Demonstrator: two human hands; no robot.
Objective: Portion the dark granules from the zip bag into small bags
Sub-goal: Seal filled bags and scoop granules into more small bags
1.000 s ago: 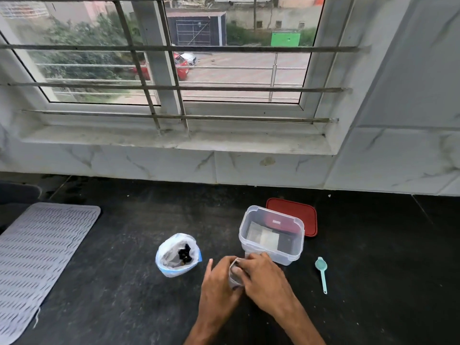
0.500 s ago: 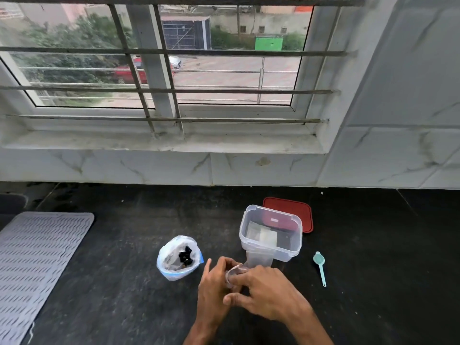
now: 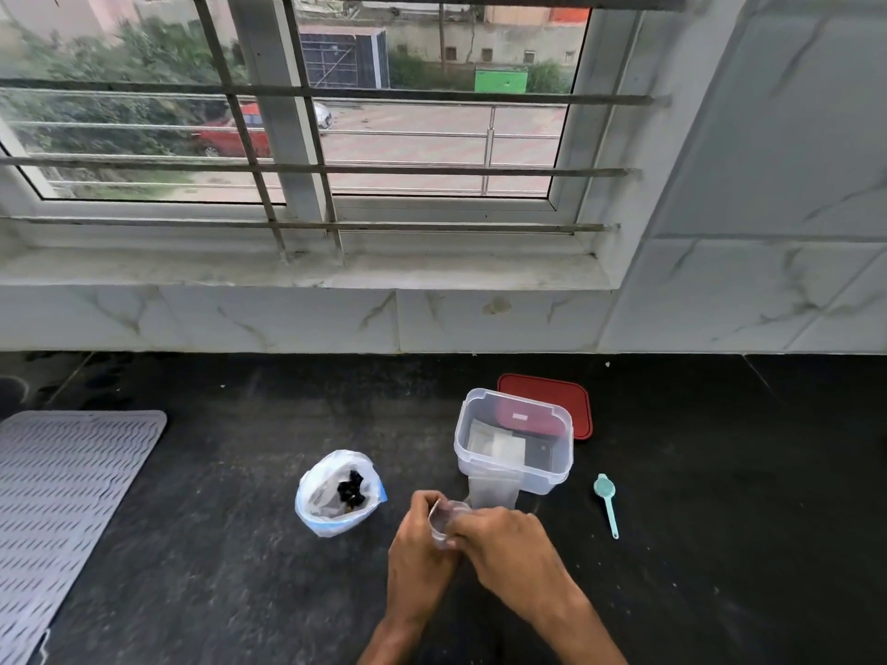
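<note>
On the black counter [image 3: 230,597], the left hand [image 3: 416,549] and right hand [image 3: 509,539] pinch a small bag [image 3: 444,516], seemingly opening its mouth; the zip bag [image 3: 320,513] of dark granules [image 3: 350,489] stands just left, nearer the left hand.

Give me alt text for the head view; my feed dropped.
The left hand and right hand together grip a small clear bag over a black counter. Left of them stands the open zip bag holding dark granules; behind sit a lidless clear container, a red lid and, to the right, a teal scoop.
</note>
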